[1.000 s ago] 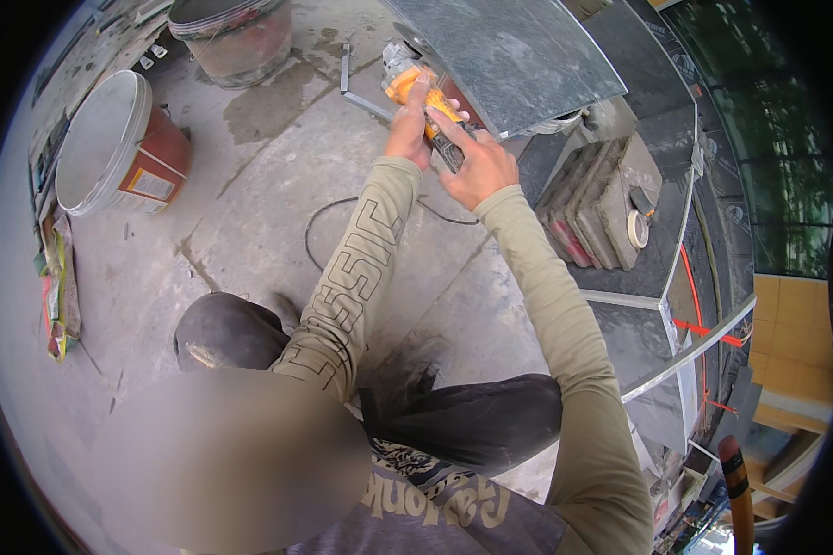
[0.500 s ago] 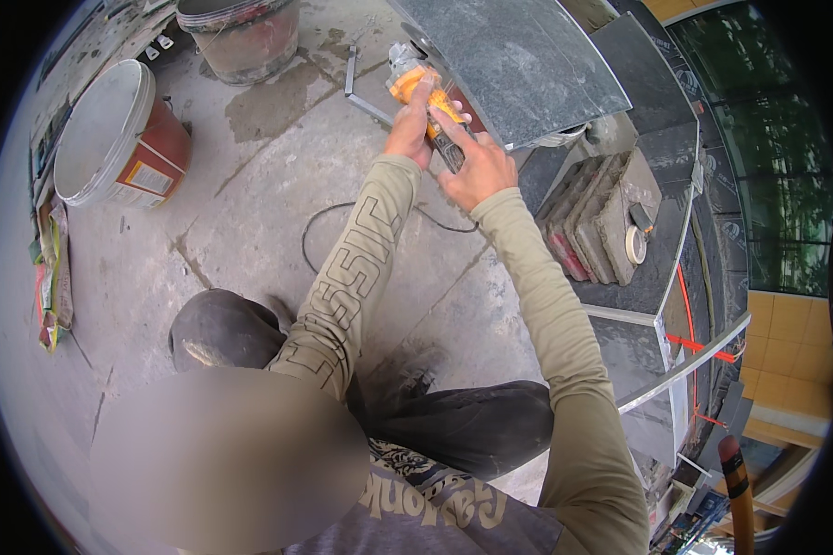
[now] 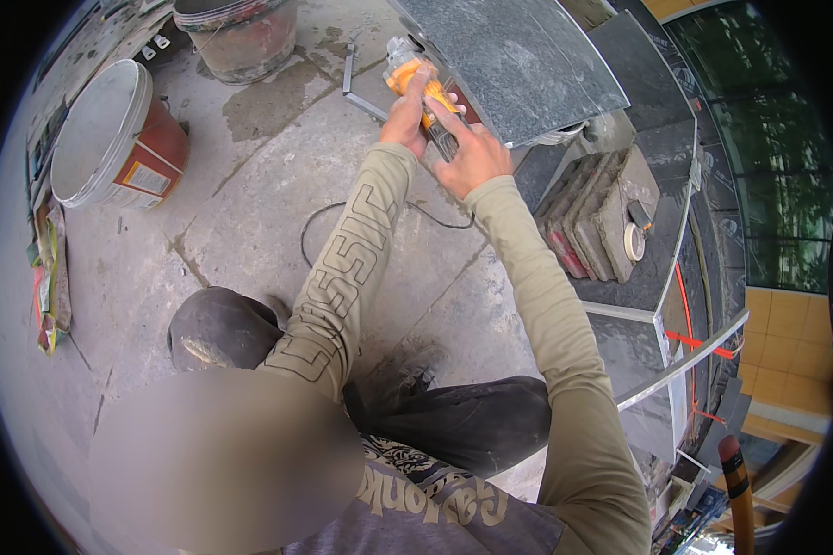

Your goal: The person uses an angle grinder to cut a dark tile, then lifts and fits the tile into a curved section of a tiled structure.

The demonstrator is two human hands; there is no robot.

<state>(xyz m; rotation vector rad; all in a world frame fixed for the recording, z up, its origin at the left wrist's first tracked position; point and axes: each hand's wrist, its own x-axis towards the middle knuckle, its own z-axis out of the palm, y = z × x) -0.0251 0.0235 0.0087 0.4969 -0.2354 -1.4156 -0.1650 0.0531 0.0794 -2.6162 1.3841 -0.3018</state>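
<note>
Orange angle grinder (image 3: 415,79) sits at the grey stone slab's (image 3: 518,60) near edge, bare concrete floor (image 3: 250,213) open to my left, my left hand (image 3: 405,116) clenched around its body, right hand (image 3: 472,153) gripping its rear, both arms outstretched.

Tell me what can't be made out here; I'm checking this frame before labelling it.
Head view only:
- Orange power tool: body covered by left hand and right hand; its working end is too small to tell.
- Grey slab: cut off by the top edge.
- Black cable: passes behind the left forearm.
</note>
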